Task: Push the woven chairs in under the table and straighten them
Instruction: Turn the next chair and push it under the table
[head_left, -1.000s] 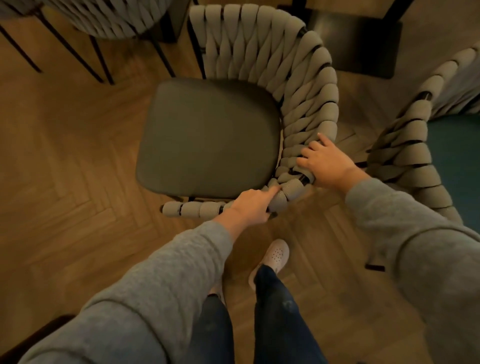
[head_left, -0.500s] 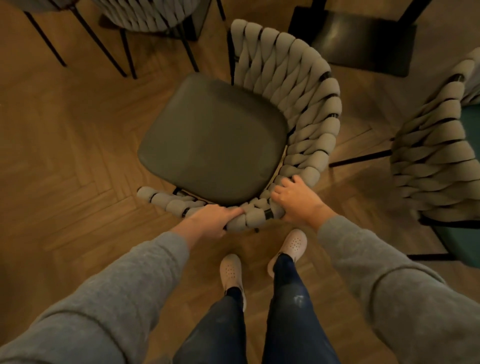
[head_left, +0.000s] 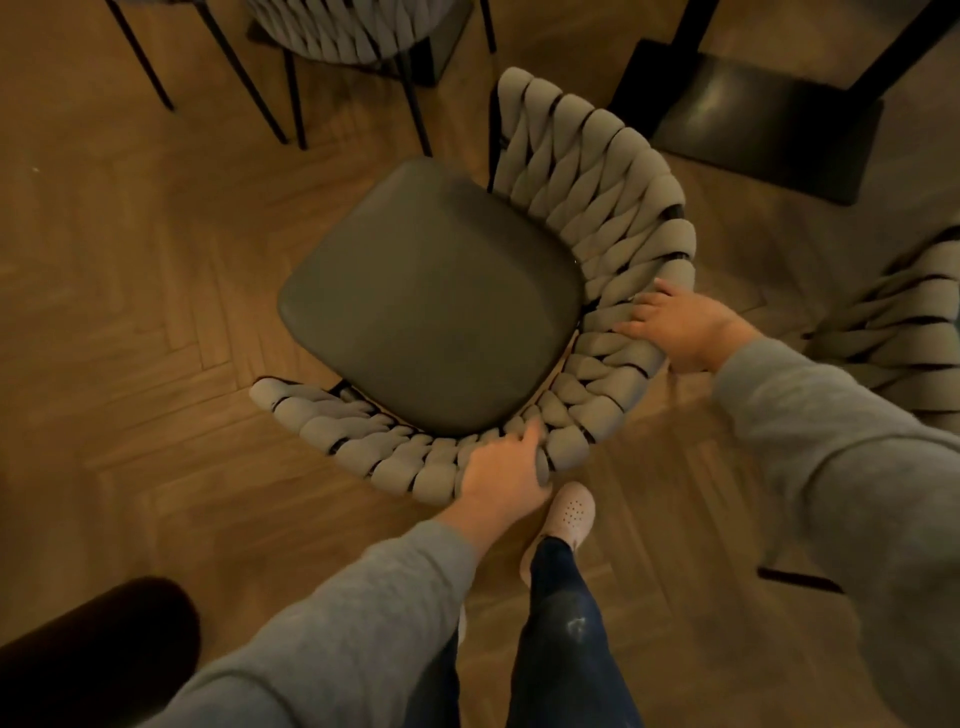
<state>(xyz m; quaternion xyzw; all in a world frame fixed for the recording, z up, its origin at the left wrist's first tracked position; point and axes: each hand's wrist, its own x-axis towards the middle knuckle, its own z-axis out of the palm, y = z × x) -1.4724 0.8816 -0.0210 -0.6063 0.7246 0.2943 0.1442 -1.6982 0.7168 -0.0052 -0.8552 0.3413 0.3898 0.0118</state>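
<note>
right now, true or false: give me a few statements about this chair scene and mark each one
1. The left grip and right grip both hold the chair by its woven back. True.
2. The seat is bright red. False: it is dark grey-green.
3. A second woven chair stands to the right. True.
4. The floor is carpeted. False: it is wood laid in a herringbone pattern.
</note>
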